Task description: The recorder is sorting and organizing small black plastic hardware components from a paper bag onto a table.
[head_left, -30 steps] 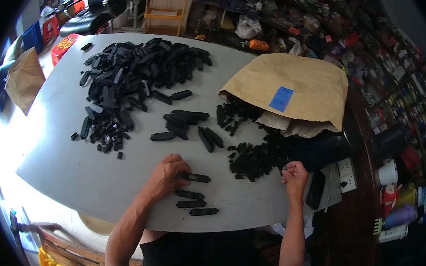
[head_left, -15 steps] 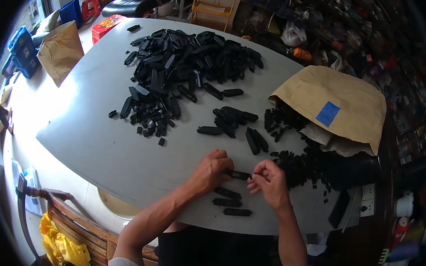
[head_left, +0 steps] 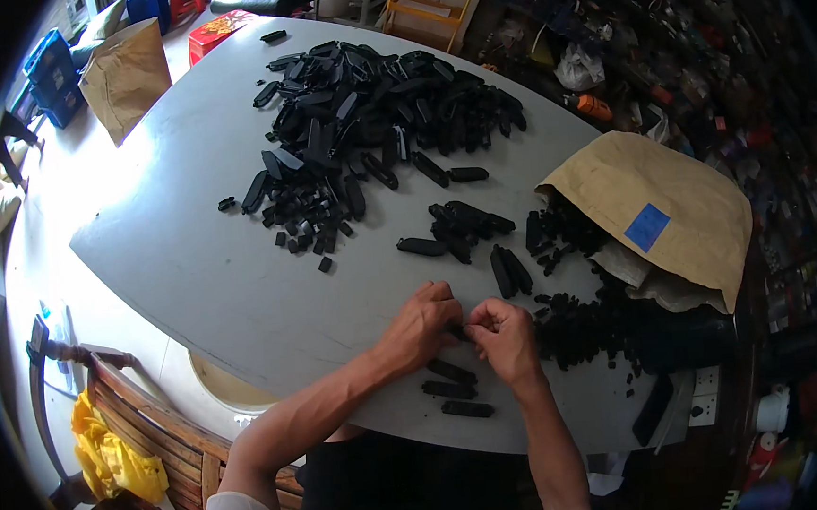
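My left hand (head_left: 423,326) is closed round a long black plastic piece (head_left: 458,332), mostly hidden by the fingers. Against that piece's right end, my right hand (head_left: 507,343) is pinched shut; what lies between its fingertips is too small and covered to make out. Just below the hands lie three similar pieces: the upper black piece (head_left: 452,372), the middle black piece (head_left: 449,388) and the lower black piece (head_left: 468,408). Beyond my hands are a pair of black pieces (head_left: 511,271) and a small stack of black pieces (head_left: 463,221).
A big heap of black plastic pieces (head_left: 378,96) covers the table's (head_left: 189,232) far part, with small black blocks (head_left: 302,215) beside it. On the right, a brown paper bag (head_left: 679,198) lies near tiny black parts (head_left: 575,329). A wooden chair (head_left: 145,416) stands at left.
My right hand has moved left, closer to my left hand, and its fingers now meet the long piece's end. The whole view has shifted slightly.
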Available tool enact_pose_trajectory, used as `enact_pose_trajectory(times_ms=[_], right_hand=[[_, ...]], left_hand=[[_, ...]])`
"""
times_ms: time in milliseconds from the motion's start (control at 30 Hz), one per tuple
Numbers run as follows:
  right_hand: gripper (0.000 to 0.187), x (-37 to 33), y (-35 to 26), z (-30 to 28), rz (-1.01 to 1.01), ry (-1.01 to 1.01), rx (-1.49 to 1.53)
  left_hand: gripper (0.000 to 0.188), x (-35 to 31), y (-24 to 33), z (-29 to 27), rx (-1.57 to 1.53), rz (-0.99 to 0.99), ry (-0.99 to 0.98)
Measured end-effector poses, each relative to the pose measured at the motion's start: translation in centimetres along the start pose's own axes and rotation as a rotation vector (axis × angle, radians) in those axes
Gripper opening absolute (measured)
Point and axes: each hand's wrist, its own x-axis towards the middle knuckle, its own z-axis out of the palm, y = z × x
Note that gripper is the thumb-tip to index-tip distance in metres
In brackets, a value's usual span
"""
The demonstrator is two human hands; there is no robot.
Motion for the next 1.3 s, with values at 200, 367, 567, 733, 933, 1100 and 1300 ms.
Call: enact_pose_trajectory(times_ms=[200,367,567,733,933,1100,1300], right_hand=[[0.007,-0.3,-1.5,-0.9,0.052,0.0,0.037],[0.009,0.2,-0.2,-0.3,-0.067,-0.026,-0.051],[0.009,0.3,-0.6,-0.5,-0.063,-0.039,-0.166],[0.004,0.4,-1.2,-0.5,-0.118,-0.046,-0.343],[0.02,-0.4,-1.2,-0.2,-0.195,0.082,-0.598],[0.027,0.3,-0.6,-1.2,0.003,-0.036,-0.41],[0.027,0.8,-0.7,-1.8,-0.015,-0.115,-0.461]], left_hand=[[0.022,-0.1,0.0,0.1,-0.016,-0.044,-0.001],[0.022,-0.1,-0.1,0.2,-0.025,-0.002,0.026],[0.023,-0.1,-0.2,0.3,-0.04,-0.005,0.019],[0.023,-0.2,-0.4,0.6,-0.067,-0.005,0.013],[0.022,-0.1,-0.1,0.3,-0.031,-0.025,-0.004],[0.023,0.1,0.2,0.3,-0.045,-0.018,0.002],[0.025,0.6,-0.1,0.4,-0.047,-0.001,-0.029]])
